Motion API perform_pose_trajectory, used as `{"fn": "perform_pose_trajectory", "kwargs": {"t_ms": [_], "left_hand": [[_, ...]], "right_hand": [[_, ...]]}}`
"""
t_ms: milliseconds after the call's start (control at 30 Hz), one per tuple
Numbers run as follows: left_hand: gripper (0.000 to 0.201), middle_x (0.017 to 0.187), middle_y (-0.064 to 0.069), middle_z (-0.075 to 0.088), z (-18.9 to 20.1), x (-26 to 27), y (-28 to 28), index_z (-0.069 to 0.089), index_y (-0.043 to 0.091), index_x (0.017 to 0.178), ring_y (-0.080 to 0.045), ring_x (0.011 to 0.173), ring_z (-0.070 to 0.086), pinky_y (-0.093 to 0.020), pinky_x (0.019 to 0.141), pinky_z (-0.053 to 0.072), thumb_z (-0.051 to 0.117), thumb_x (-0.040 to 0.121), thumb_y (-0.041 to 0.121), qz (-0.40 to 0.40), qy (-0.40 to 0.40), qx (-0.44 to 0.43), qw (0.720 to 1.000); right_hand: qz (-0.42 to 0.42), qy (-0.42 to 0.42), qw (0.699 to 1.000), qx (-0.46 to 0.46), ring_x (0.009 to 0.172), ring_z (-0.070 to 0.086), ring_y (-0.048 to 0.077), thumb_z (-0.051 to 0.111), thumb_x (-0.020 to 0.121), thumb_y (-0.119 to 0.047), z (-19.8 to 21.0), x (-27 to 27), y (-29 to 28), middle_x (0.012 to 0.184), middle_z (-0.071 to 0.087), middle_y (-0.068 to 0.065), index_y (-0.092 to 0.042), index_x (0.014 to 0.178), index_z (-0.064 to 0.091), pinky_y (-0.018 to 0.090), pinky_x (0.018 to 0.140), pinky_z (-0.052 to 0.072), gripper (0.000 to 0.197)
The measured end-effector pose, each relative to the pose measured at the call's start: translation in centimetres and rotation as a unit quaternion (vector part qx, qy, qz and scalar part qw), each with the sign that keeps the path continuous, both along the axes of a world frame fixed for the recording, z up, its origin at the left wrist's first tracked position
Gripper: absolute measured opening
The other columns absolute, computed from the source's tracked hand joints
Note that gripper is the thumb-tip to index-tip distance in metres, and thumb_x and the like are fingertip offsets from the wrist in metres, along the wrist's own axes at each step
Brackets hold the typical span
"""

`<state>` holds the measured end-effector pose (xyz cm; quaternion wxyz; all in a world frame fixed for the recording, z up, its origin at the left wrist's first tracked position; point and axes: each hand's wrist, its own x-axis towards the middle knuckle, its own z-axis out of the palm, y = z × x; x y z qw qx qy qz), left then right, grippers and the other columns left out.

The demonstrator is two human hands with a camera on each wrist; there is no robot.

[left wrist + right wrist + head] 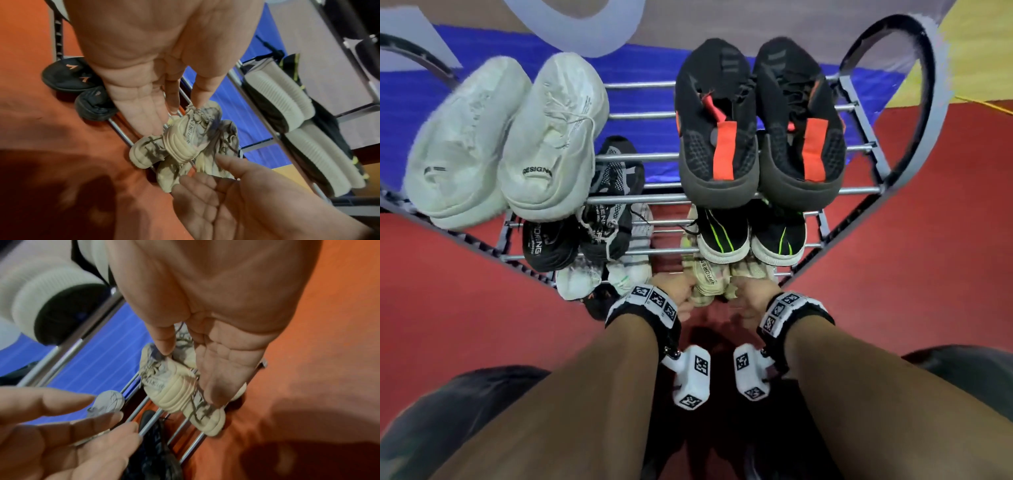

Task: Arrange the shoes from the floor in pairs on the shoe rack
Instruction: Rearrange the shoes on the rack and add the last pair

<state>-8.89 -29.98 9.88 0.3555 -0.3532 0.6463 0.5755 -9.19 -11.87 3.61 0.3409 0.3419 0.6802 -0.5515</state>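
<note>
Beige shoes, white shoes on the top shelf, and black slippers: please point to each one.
beige shoes (180,142), left wrist view, ribbed heel sole.
white shoes (551,144), head view, upper of the right-hand shoe.
black slippers (69,76), left wrist view, strap.

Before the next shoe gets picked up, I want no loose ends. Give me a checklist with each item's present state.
1. Beige pair side by side on the lowest tier: ok.
2. Left hand open, fingertips only touching the pair: ok.
3. Right hand open, gripping nothing: ok.
4. Floor free of shoes: not ok, black slippers lie by the shoe rack.
5. Free slot for the slippers: cannot tell.
</note>
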Motion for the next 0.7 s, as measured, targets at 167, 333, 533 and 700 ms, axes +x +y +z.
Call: {"fn": "perform_pose_trajectory", "kwargs": {"t_ms": [167, 333, 533, 700], "left_hand": [[0.035, 0.04, 0.004, 0.053, -1.0, -0.7, -1.0, 0.052, 0.016, 0.074, -0.015, 0.061, 0.038, -0.03, 0.058, 0.031, 0.041, 0.106, 0.007, 0.031, -0.022, -0.023, 0.999], [0.031, 0.077, 0.001, 0.038, -1.5, -0.6, -2.7, 0.051, 0.018, 0.083, -0.015, 0.066, 0.036, -0.029, 0.06, 0.03, 0.035, 0.109, 0.013, 0.053, -0.059, 0.018, 0.997], [0.025, 0.084, 0.0, 0.063, -1.8, 0.3, -3.2, 0.064, 0.018, 0.094, -0.013, 0.056, 0.052, -0.038, 0.08, 0.056, 0.063, 0.098, 0.042, 0.029, -0.046, 0.006, 0.998], [0.043, 0.098, -0.012, 0.079, -3.7, 0.2, -2.3, 0.072, 0.007, 0.114, -0.022, 0.096, 0.075, -0.039, 0.091, 0.061, 0.067, 0.096, 0.046, 0.058, -0.046, 0.03, 0.997]], "right_hand": [[-0.093, -0.029, 0.992, -0.082, 0.072, 0.07, 0.026, 0.075, 0.074, -0.063, -4.0, -1.0, -3.0, 0.077, 0.074, 0.006, -0.012, 0.115, 0.071, 0.041, 0.073, 0.058, 0.066], [-0.144, -0.049, 0.98, -0.127, 0.068, 0.072, 0.017, 0.065, 0.098, -0.038, -1.6, -1.5, -4.7, 0.094, 0.076, 0.01, -0.014, 0.118, 0.066, 0.028, 0.05, 0.056, 0.031], [-0.095, -0.074, 0.973, -0.198, 0.067, 0.07, 0.013, 0.064, 0.097, -0.034, 0.5, -0.3, -6.1, 0.084, 0.075, 0.007, -0.006, 0.115, 0.071, 0.028, 0.064, 0.059, 0.034], [-0.057, -0.081, 0.963, -0.25, 0.072, 0.07, 0.013, 0.07, 0.095, -0.037, 1.0, 1.7, -6.0, 0.09, 0.077, 0.007, -0.009, 0.112, 0.074, 0.028, 0.076, 0.059, 0.033]]}}
